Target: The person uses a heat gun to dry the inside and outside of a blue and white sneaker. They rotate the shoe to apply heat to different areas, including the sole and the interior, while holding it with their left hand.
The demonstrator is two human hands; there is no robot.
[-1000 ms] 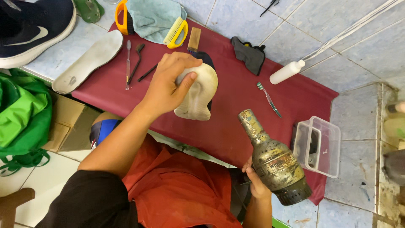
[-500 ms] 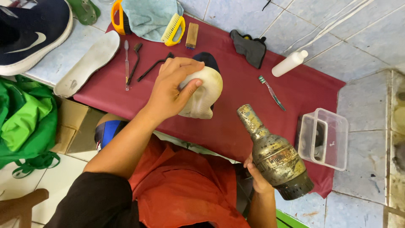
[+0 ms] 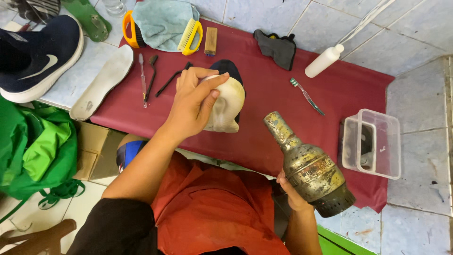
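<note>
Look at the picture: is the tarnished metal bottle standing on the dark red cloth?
No, the right hand holds the tarnished metal bottle tilted in the air, above the edge of the dark red cloth.

one bottle, two toothbrushes, one insole.

Tarnished gold label band around bottle; white squeeze bottle far edge.

The dark shoe at ten o'clock was cut by the edge; the right hand sat mostly hidden behind the bottle.
</note>
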